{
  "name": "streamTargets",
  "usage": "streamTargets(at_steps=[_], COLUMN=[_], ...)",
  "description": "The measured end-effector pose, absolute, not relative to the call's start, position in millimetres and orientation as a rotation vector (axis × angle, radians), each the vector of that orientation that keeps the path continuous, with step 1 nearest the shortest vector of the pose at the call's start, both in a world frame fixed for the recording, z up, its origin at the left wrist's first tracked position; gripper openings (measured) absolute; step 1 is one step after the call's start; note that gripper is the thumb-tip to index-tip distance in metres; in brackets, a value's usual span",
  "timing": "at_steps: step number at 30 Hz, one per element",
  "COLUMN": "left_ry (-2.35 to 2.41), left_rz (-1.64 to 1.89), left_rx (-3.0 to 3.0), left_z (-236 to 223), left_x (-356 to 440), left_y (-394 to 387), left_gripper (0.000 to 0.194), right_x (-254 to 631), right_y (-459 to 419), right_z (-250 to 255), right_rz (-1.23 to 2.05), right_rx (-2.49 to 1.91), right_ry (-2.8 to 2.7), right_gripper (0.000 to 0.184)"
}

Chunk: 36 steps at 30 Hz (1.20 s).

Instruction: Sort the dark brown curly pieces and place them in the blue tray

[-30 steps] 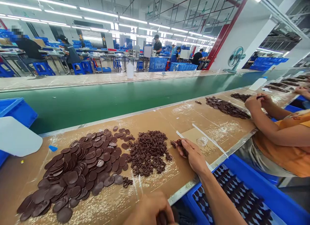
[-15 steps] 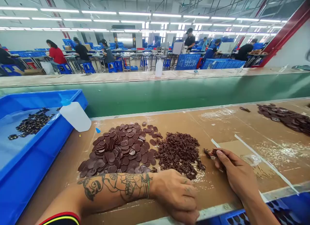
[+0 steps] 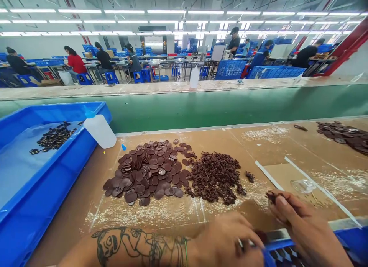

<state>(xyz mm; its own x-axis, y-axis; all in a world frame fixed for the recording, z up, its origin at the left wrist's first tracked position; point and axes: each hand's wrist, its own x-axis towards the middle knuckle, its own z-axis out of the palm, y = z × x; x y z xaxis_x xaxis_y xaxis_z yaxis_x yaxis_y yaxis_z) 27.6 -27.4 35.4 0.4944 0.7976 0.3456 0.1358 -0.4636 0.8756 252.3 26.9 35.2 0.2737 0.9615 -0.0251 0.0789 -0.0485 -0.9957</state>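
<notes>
1. My right hand [image 3: 306, 230] is almost shut. Its thumb and first finger [image 3: 283, 201] pinch a small, crinkly, dark brown bit [image 3: 271, 197].
2. My left hand [image 3: 222, 240], on the arm with the dark tattoo, is curled up near the near edge of the bench. I cannot tell if it has hold of anything.
3. Just past my hands lies a big heap of small, crinkly, dark brown bits [image 3: 214, 177]. A tiny clump of the same bits [image 3: 250, 177] sits to its right.
4. Left of the heap, and touching it, is a wide pile of flat, round, dark brown discs [image 3: 146, 175]. Another pile of discs [image 3: 342, 135] lies far to the right.
5. The bench top is tan cardboard [image 3: 258, 135]. On the left is a blue plastic tray [image 3: 57, 110] with dark bits in it, and a white plastic bottle [image 3: 99, 131] leans by its rim.
6. Past the bench runs a long green belt [image 3: 184, 110]. Far off, people [image 3: 103, 58] work at tables.
</notes>
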Motion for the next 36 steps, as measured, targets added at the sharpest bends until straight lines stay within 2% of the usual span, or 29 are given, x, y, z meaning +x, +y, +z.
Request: streamTargets(at_steps=[2,4,8,12,24,28,31,36], left_ry=[0.991,0.97,0.852,0.897,0.975,1.019,1.007,0.998], left_rz=[1.079,1.089,0.991,0.966,1.019,0.942,0.96,0.996], left_rx=[1.706,1.641,1.618,1.549,1.572,1.659,1.686,1.719], left_z=[43.6,52.6,55.2,44.1,36.7,31.0,24.7,20.4], left_x=[27.9,23.0,12.5,11.9,10.9,12.9,15.1,17.6], left_y=[-27.4,-27.7,-29.5,-32.6,-22.9,-23.1,-21.9,-20.4], left_gripper=[0.013,0.019,0.02,0.014,0.014,0.021,0.025,0.027], right_x=[242.7,225.8,194.3,183.8,185.6,235.0,291.6,354.4], right_y=[-8.4,-36.8,-55.9,-54.4,-51.8,-25.5,6.7,58.1], right_z=[42.5,49.0,51.7,43.1,23.6,40.1,59.0,71.4], right_rz=[1.242,1.499,1.668,1.636,1.509,1.223,1.0,0.905], right_rx=[-1.328,-1.212,-1.045,-1.034,-1.129,-1.176,-1.212,-1.345], right_ry=[-0.875,-0.84,-0.798,-0.76,-0.791,-0.655,-0.583,-0.544], right_gripper=[0.05,0.046,0.042,0.04,0.032,0.031,0.021,0.012])
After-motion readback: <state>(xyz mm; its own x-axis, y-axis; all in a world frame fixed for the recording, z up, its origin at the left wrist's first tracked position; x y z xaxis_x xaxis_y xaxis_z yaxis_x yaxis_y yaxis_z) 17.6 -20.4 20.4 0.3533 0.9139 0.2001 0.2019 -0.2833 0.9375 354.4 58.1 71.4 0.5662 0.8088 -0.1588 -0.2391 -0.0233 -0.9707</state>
